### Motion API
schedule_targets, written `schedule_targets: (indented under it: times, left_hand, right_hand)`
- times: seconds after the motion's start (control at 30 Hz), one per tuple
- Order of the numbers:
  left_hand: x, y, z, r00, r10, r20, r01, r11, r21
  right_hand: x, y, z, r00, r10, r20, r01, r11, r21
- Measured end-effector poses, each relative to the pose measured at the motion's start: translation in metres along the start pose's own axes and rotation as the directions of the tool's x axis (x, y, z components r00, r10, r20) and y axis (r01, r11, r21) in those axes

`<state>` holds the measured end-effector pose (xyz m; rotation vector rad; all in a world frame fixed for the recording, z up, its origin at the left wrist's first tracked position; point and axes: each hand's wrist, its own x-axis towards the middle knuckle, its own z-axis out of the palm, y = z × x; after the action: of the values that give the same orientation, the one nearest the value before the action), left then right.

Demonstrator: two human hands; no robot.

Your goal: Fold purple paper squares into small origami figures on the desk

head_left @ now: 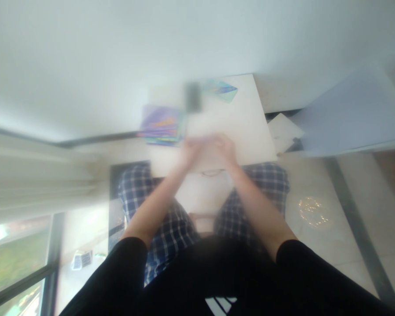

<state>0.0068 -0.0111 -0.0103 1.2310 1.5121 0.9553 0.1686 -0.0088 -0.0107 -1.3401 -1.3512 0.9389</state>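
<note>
A white desk is in front. A mostly purple pile lies at its left edge, just beside the left hand. The right hand is close by; both hands are too blurry to tell if they hold anything. A small dark thing sits farther back.

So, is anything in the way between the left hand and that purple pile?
No, nothing visible. The purple pile lies close by, left of the left hand and slightly farther out. The dark item sits farther back on the table, off that line. Haze blurs the hand, so something small could be missed.
</note>
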Motion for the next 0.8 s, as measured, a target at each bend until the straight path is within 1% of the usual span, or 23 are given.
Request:
schedule_targets:
  times: [0.1,0.2,0.27,0.33,0.47,0.53,0.63,0.7,0.8]
  left_hand:
    - [0.0,0.005,-0.001,0.999,-0.036,0.003,0.035,0.999,0.025]
    - [0.002,0.007,-0.003,1.0,-0.021,0.021,0.02,0.999,0.033]
    - [0.005,0.005,-0.004,0.999,-0.003,0.036,0.003,1.0,0.005]
    - [0.008,0.002,-0.003,0.999,0.011,0.039,-0.01,0.999,-0.041]
    - [0.011,-0.004,-0.002,0.999,0.009,0.05,-0.002,0.99,-0.144]
    - [0.012,-0.003,-0.003,0.998,0.001,0.07,0.012,0.982,-0.188]
    - [0.011,0.002,-0.005,0.996,-0.01,0.093,0.033,0.967,-0.251]
    - [0.007,0.008,-0.006,0.993,-0.02,0.114,0.053,0.953,-0.298]
    - [0.0,0.019,-0.006,0.988,-0.017,0.153,0.073,0.927,-0.369]
  right_hand:
    - [-0.003,-0.005,0.0,1.0,-0.012,-0.017,0.011,0.999,-0.053]
    - [-0.004,-0.01,-0.002,0.995,0.023,-0.093,-0.029,0.997,-0.07]
    - [-0.003,-0.011,-0.004,0.991,0.06,-0.121,-0.066,0.996,-0.051]
    - [-0.002,-0.01,-0.005,0.988,0.095,-0.121,-0.096,0.995,-0.001]
    - [0.001,-0.007,-0.003,0.981,0.176,-0.077,-0.159,0.97,0.183]
    - [0.002,-0.009,-0.001,0.975,0.221,-0.036,-0.2,0.93,0.308]
    - [0.002,-0.016,0.0,0.958,0.286,0.031,-0.267,0.844,0.464]
    - [0.002,-0.02,-0.001,0.944,0.318,0.082,-0.313,0.797,0.516]
    - [0.003,-0.021,-0.003,0.923,0.353,0.151,-0.376,0.75,0.545]
